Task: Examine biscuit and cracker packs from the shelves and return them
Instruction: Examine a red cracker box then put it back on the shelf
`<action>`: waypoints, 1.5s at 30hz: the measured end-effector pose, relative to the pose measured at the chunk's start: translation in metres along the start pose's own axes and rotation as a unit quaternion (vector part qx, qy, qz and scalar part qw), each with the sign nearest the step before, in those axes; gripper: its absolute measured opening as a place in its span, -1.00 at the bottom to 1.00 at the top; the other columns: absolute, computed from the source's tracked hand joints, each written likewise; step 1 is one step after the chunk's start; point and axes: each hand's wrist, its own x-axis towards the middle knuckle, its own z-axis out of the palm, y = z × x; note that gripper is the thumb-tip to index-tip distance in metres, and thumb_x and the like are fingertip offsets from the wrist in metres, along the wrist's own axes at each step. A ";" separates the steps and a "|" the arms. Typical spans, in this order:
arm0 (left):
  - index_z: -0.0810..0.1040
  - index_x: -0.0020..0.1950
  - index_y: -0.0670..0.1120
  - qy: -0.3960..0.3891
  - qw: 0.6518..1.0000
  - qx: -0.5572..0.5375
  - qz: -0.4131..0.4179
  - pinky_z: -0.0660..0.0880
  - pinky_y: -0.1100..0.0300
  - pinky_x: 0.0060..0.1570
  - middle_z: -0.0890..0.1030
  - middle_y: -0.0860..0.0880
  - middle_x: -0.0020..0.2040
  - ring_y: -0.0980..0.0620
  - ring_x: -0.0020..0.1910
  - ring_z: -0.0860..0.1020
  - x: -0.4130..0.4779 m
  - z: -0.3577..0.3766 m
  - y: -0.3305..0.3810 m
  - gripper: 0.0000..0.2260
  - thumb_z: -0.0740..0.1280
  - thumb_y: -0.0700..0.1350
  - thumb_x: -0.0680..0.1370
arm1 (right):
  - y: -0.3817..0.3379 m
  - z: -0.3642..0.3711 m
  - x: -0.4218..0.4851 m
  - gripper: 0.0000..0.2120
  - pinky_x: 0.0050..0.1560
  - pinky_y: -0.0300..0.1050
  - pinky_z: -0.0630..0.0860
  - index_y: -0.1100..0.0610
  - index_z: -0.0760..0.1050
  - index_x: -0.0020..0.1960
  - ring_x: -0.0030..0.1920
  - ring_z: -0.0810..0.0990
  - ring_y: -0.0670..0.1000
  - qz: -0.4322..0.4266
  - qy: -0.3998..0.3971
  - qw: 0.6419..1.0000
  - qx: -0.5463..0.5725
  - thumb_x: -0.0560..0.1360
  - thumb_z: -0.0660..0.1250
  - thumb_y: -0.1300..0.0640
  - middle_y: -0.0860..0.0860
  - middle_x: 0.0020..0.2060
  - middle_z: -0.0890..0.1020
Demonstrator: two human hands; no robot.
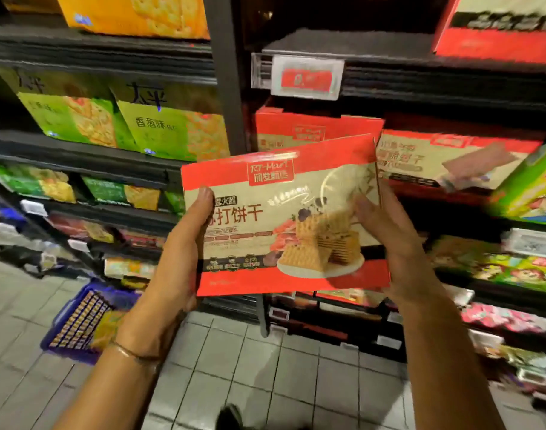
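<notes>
Two hands are on one cracker pack [281,212], a flat red-and-beige pack with a picture of stacked crackers on a plate. It is held up in the air, front face toward the camera and tilted slightly, with its right side higher. The left hand [178,259] clamps the pack's left edge, its thumb [203,197] pressed flat on the front and the fingers hidden behind. The right hand [396,243] is at the pack's right edge with part of it lying over the front. It is blurred, so I cannot tell whether it grips or only touches. A thin bracelet [126,352] circles the left wrist below the pack.

Directly behind the pack, matching red packs [451,159] stand on a dark shelf [451,85]. Above the pack, a price tag [306,77] with a red label is clipped to that shelf's front edge. Up and left of the pack rises a dark upright post [226,72], and beyond it to the left stand green packs [172,128]. Below and left of the pack sits a blue basket [79,321] on the tiled floor [265,367].
</notes>
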 end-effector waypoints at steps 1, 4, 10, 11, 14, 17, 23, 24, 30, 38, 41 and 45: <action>0.74 0.21 0.07 0.013 1.000 -0.001 -0.013 0.69 0.00 -0.07 0.73 -0.11 0.19 -0.14 0.12 0.73 -0.004 -0.005 -0.005 -0.52 0.47 0.33 0.44 | 0.006 0.003 -0.003 -0.53 0.39 0.15 0.47 -0.19 0.53 0.35 0.35 0.60 0.03 0.016 -0.002 1.000 0.000 0.46 0.42 -0.21 -0.05 0.31 0.64; 0.72 0.25 0.05 0.037 0.998 -0.005 -0.045 0.68 -0.03 -0.04 0.71 -0.14 0.24 -0.18 0.18 0.71 -0.015 -0.022 -0.017 -0.55 0.34 0.32 0.58 | 0.018 0.016 -0.012 -0.36 0.46 0.30 0.40 -0.06 0.49 0.39 0.33 0.61 0.09 0.073 0.004 0.997 -0.003 0.39 0.46 -0.29 0.01 0.30 0.64; 0.73 0.21 0.07 0.016 0.992 0.002 -0.124 0.69 -0.06 -0.08 0.71 -0.14 0.25 -0.19 0.17 0.71 -0.029 -0.060 -0.024 -0.54 0.26 0.35 0.59 | 0.029 0.043 -0.032 -0.20 0.45 0.36 0.39 0.02 0.42 0.50 0.36 0.59 0.17 0.144 0.033 0.989 -0.006 0.40 0.36 -0.40 0.06 0.36 0.60; 0.73 0.21 0.07 0.015 0.991 0.003 -0.136 0.69 -0.06 -0.10 0.71 -0.14 0.24 -0.18 0.15 0.72 -0.033 -0.070 -0.024 -0.54 0.27 0.35 0.58 | 0.031 0.048 -0.036 -0.16 0.45 0.37 0.39 -0.01 0.37 0.54 0.39 0.55 0.18 0.161 0.035 0.986 0.004 0.39 0.34 -0.43 0.05 0.41 0.56; 0.68 0.32 0.01 0.001 0.987 -0.014 -0.159 0.69 -0.01 -0.10 0.70 -0.15 0.26 -0.17 0.14 0.72 -0.041 -0.100 -0.022 -0.54 0.34 0.27 0.57 | 0.038 0.067 -0.051 -0.27 0.34 0.41 0.49 -0.14 0.31 0.58 0.41 0.55 0.18 0.203 0.048 0.977 0.036 0.50 0.24 -0.43 0.00 0.46 0.53; 0.68 0.32 -0.01 -0.005 0.985 -0.028 -0.168 0.69 0.02 -0.09 0.70 -0.16 0.26 -0.15 0.14 0.72 -0.051 -0.127 -0.021 -0.55 0.33 0.24 0.59 | 0.047 0.091 -0.065 -0.42 0.33 0.24 0.55 -0.04 0.42 0.52 0.33 0.63 0.12 0.211 0.067 0.974 0.052 0.64 0.04 -0.30 0.03 0.36 0.62; 0.77 0.14 0.03 0.017 0.982 -0.043 -0.182 0.69 0.05 -0.15 0.73 -0.15 0.19 -0.11 0.04 0.75 -0.071 -0.174 -0.036 -0.55 0.23 0.29 0.63 | 0.060 0.144 -0.087 -0.42 0.38 0.16 0.51 0.01 0.51 0.36 0.29 0.64 0.11 0.210 0.111 0.971 0.018 0.53 0.07 -0.29 0.09 0.30 0.66; 0.78 0.12 0.03 0.022 0.979 -0.050 -0.196 0.69 0.05 -0.17 0.73 -0.15 0.18 -0.11 0.03 0.75 -0.075 -0.179 -0.039 -0.53 0.21 0.30 0.63 | 0.064 0.148 -0.092 -0.40 0.42 0.21 0.48 0.05 0.45 0.42 0.32 0.62 0.13 0.213 0.115 0.970 0.000 0.56 0.05 -0.28 0.11 0.33 0.62; 0.80 0.05 0.03 0.026 0.969 -0.070 -0.234 0.69 0.01 -0.20 0.75 -0.15 0.13 -0.13 -0.03 0.76 -0.093 -0.200 -0.052 -0.51 0.23 0.34 0.58 | 0.077 0.160 -0.113 -0.47 0.40 0.25 0.49 0.00 0.39 0.48 0.26 0.66 0.13 0.236 0.129 0.963 -0.030 0.64 0.12 -0.27 0.05 0.30 0.65; 0.81 -0.05 0.04 0.063 0.967 -0.082 -0.233 0.68 -0.01 -0.26 0.77 -0.14 0.05 -0.13 -0.12 0.77 -0.107 -0.203 -0.057 -0.48 0.23 0.39 0.57 | 0.083 0.167 -0.124 -0.31 0.21 0.08 0.63 -0.05 0.45 0.42 0.13 0.73 0.05 0.238 0.115 0.964 -0.020 0.40 0.19 -0.38 -0.01 0.20 0.71; 0.80 0.02 0.07 0.037 0.972 -0.034 -0.228 0.69 -0.01 -0.19 0.75 -0.13 0.12 -0.15 0.00 0.76 -0.106 -0.210 -0.051 -0.55 0.29 0.36 0.57 | 0.091 0.157 -0.128 -0.36 0.24 0.12 0.60 -0.04 0.46 0.44 0.20 0.71 0.08 0.262 0.078 0.962 0.018 0.46 0.24 -0.34 -0.02 0.22 0.71; 0.70 0.24 -0.06 -0.047 0.979 0.077 -0.182 0.68 0.07 -0.08 0.72 -0.20 0.21 -0.17 0.12 0.73 -0.106 -0.220 -0.047 -0.45 0.60 0.22 0.37 | 0.110 0.139 -0.134 -0.46 0.25 0.16 0.62 -0.03 0.47 0.41 0.25 0.68 0.16 0.262 0.019 0.965 -0.006 0.48 0.53 -0.07 0.04 0.22 0.71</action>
